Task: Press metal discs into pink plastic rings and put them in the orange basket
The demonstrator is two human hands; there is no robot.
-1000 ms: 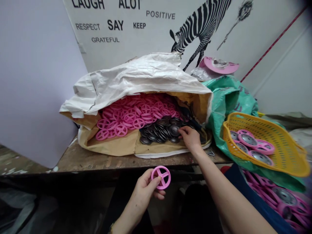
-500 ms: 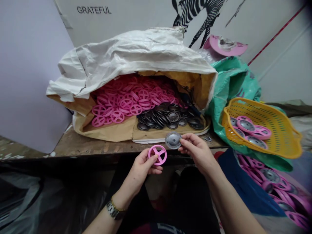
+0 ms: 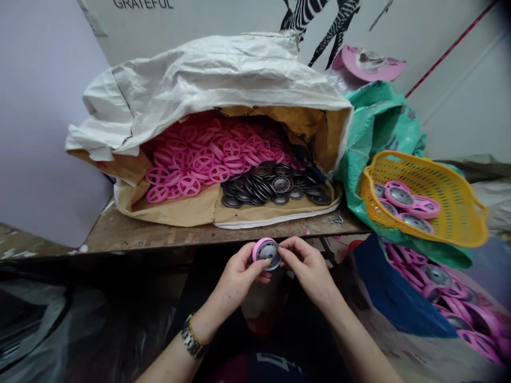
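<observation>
Between my hands, in front of the bench edge, a pink spoked wheel rim [image 3: 256, 248] has a grey disc [image 3: 267, 252] laid against its face. My left hand [image 3: 243, 271] is closed round the pink rim, its thumb pressing on the disc. My right hand [image 3: 301, 260] pinches the disc's right edge between thumb and fingers. Behind them a white sack [image 3: 207, 69] lies open towards me on the bench. Inside it are a heap of pink rims [image 3: 199, 159] and, on the right, a pile of dark grey discs [image 3: 259, 183].
A yellow perforated basket [image 3: 459, 213] at the right holds several pink wheels with grey discs, resting on a green bag [image 3: 371, 122]. Below it, a blue-edged bag [image 3: 399, 298] holds more such wheels. The wooden bench [image 3: 131, 234] runs across; small metal pieces [image 3: 336, 218] lie near its edge.
My right hand has brought the grey disc down and left onto the pink rim in my left hand. The two parts were apart before. The view has shifted slightly.
</observation>
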